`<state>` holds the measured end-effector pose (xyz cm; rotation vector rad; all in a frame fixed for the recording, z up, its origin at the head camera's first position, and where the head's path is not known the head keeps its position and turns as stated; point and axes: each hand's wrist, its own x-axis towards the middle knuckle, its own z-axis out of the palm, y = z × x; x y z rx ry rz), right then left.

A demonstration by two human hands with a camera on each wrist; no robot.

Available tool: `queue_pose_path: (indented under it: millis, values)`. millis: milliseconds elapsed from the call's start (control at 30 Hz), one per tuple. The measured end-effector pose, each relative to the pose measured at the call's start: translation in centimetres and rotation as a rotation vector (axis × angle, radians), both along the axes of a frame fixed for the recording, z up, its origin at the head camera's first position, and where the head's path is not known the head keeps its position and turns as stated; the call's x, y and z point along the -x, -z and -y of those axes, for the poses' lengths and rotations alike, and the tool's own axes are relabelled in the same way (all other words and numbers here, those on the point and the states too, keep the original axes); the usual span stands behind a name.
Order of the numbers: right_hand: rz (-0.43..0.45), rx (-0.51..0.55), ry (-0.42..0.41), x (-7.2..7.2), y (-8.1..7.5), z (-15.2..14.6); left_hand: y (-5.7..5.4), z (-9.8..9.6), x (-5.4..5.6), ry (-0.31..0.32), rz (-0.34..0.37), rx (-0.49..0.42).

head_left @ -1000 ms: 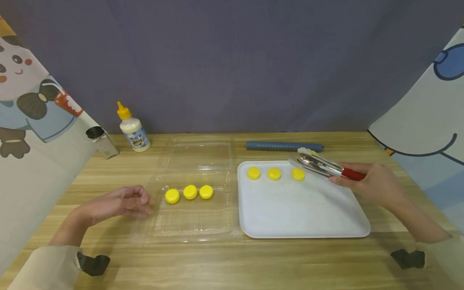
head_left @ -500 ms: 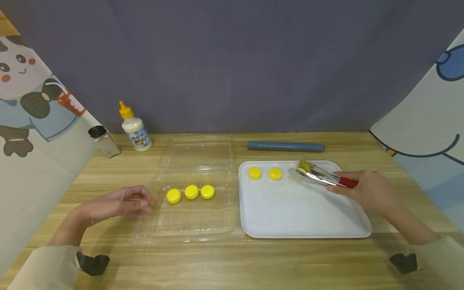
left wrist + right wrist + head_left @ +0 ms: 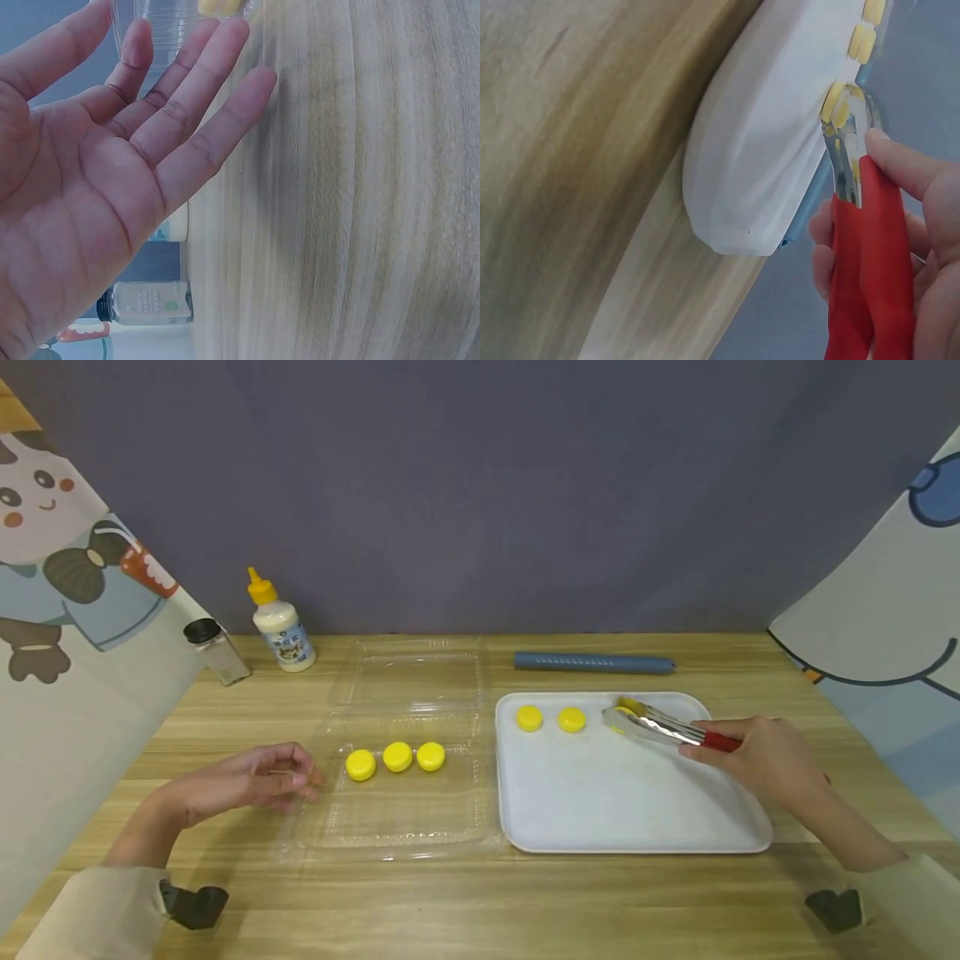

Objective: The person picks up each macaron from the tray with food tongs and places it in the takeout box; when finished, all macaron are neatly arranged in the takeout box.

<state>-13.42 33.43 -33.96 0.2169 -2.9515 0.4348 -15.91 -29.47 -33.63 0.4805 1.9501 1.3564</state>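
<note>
Behind white tray, blue bar, right grip curled round tongs, left grip loose

Red-handled metal tongs, slanted over the far side of a white tray, tips flanking a round yellow piece.

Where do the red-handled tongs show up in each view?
Head: tongs right of centre, in the right hand, over the white tray.
Left wrist: not in it.
Right wrist: right side, red handles low, tips up.
Shared landmark: wooden table, in all three.
</note>
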Motion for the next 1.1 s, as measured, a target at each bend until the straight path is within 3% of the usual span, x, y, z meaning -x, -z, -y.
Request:
queue_pose_path:
  millis: [467, 800, 1100]
  values:
    - [-0.028, -0.005, 0.017, -0.55, 0.21, -0.37, 0.05, 0.16, -0.03, 0.015, -0.01, -0.019]
    - [-0.13, -0.02, -0.003, -0.77, 0.56, -0.3, 0.09, 0.25, -0.1, 0.022, -0.008, -0.021]
    - [-0.077, 0.006, 0.0, -0.42, 0.07, -0.53, 0.01, 0.17, -0.13, 0.019, -0.014, -0.016]
